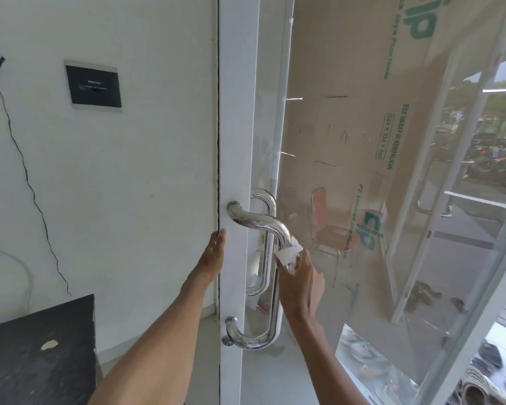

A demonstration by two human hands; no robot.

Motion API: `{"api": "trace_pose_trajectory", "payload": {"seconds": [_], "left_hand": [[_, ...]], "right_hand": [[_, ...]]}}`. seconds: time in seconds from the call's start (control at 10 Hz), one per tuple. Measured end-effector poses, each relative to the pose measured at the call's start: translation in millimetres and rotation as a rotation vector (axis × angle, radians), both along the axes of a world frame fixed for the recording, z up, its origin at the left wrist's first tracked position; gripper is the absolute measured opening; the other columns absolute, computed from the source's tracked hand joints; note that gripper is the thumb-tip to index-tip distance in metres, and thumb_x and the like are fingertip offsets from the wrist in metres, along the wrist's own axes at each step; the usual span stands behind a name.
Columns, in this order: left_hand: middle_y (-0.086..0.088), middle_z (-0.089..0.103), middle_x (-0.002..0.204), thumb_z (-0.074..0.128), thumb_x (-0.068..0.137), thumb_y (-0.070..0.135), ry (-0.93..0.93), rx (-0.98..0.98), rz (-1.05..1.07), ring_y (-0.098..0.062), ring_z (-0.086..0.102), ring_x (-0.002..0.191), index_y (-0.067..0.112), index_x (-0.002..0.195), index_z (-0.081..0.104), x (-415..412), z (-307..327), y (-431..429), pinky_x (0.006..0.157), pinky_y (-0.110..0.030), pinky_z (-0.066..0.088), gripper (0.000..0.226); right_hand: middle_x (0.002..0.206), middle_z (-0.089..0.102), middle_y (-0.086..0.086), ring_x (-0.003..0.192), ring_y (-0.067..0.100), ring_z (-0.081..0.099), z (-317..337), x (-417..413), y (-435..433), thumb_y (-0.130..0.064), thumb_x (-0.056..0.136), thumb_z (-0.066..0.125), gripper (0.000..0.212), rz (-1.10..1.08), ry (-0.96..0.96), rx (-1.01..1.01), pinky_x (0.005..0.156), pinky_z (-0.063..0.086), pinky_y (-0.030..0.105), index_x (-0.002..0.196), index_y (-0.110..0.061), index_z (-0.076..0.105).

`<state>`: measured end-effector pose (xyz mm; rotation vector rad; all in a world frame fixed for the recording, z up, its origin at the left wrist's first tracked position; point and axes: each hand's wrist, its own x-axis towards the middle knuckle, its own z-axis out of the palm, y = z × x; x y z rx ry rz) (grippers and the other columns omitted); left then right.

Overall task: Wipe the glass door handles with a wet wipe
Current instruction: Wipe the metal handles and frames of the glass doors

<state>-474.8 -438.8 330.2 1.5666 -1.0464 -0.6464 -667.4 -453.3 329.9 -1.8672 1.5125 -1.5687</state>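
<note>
The step in hand is wiping the near handle [257,220], a chrome tube that leaves its upper mount on the white door frame [237,141], bends right, runs down beside the glass and curves back to a lower mount just above the keyhole [228,341]. To do it well, the wet wipe [288,254] should wrap right around the tube rather than dab one face. It should then slide down the straight run in one firm pass and be twisted round both bends and both mounts, where grime is likely to gather. The door probably needs bracing so it does not swing under the pressure. A second handle [265,258] sits on the far side of the door and looks untouched for now. The right hand [301,282] has its fingers curled, bunching the white wipe and pressing it against the tube just below the upper bend, on the right side of the handle. The left hand [216,247] lies against the left edge of the frame, level with the upper bend, with its fingers fairly straight and close together and holding nothing. Whether the fingertips hook round the edge cannot be told. Cardboard [348,112] printed in green shows beyond the glass.
</note>
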Motion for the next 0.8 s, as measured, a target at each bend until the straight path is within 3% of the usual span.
{"api": "trace_pose_trajectory", "payload": {"seconds": [0.1, 0.3, 0.4, 0.6, 0.7, 0.8], "left_hand": [[0.004, 0.022, 0.158, 0.017, 0.097, 0.06, 0.008, 0.008, 0.007, -0.014, 0.022, 0.143, 0.028, 0.151, 0.02, 2, 0, -3, 0.101, -0.022, 0.015, 0.062], [0.004, 0.022, 0.158, 0.017, 0.097, 0.061, 0.02, 0.01, 0.0, -0.015, 0.021, 0.144, 0.029, 0.151, 0.019, 5, 0, -5, 0.1, -0.023, 0.016, 0.062], [0.004, 0.024, 0.157, 0.018, 0.098, 0.059, 0.017, 0.006, 0.001, -0.014, 0.023, 0.143, 0.029, 0.15, 0.021, 6, 1, -6, 0.098, -0.023, 0.017, 0.06], [0.005, 0.025, 0.157, 0.018, 0.098, 0.059, 0.011, 0.0, -0.002, -0.013, 0.023, 0.143, 0.03, 0.15, 0.022, 6, 1, -6, 0.1, -0.022, 0.016, 0.06], [0.004, 0.025, 0.156, 0.018, 0.098, 0.059, 0.016, -0.015, -0.002, -0.012, 0.023, 0.143, 0.029, 0.149, 0.023, 4, 0, -5, 0.101, -0.022, 0.015, 0.06], [0.005, 0.023, 0.157, 0.018, 0.097, 0.06, 0.026, -0.005, 0.002, -0.013, 0.021, 0.143, 0.03, 0.15, 0.02, 3, 1, -4, 0.1, -0.022, 0.015, 0.061]], "right_hand": [[0.062, 0.065, 0.002, 0.052, 0.025, 0.053, -18, 1, 1, -0.045, 0.078, 0.072, 0.031, -0.004, 0.029, 0.08, 0.049, 0.033, 0.028, 0.083, -0.017, 0.059], [0.088, 0.074, 0.005, 0.079, 0.028, 0.067, -70, -2, 6, -0.045, 0.078, 0.072, 0.036, 0.047, 0.188, 0.3, 0.059, 0.045, 0.028, 0.099, -0.017, 0.067], [0.088, 0.074, 0.003, 0.08, 0.028, 0.067, -69, -3, 5, -0.045, 0.078, 0.07, 0.03, 0.062, 0.228, 0.335, 0.064, 0.05, 0.03, 0.095, -0.019, 0.07], [0.06, 0.066, 0.005, 0.052, 0.028, 0.056, -13, 6, 1, -0.034, 0.077, 0.072, 0.017, -0.052, 0.092, 0.052, 0.05, 0.033, 0.027, 0.082, -0.019, 0.065], [0.063, 0.067, 0.002, 0.052, 0.025, 0.057, -3, 9, -2, -0.032, 0.077, 0.074, 0.016, -0.04, 0.056, -0.01, 0.051, 0.035, 0.027, 0.081, -0.02, 0.065], [0.075, 0.073, 0.003, 0.059, 0.025, 0.063, -27, 10, 0, -0.032, 0.079, 0.075, 0.021, 0.005, 0.074, 0.095, 0.052, 0.039, 0.027, 0.088, -0.015, 0.066]]}}
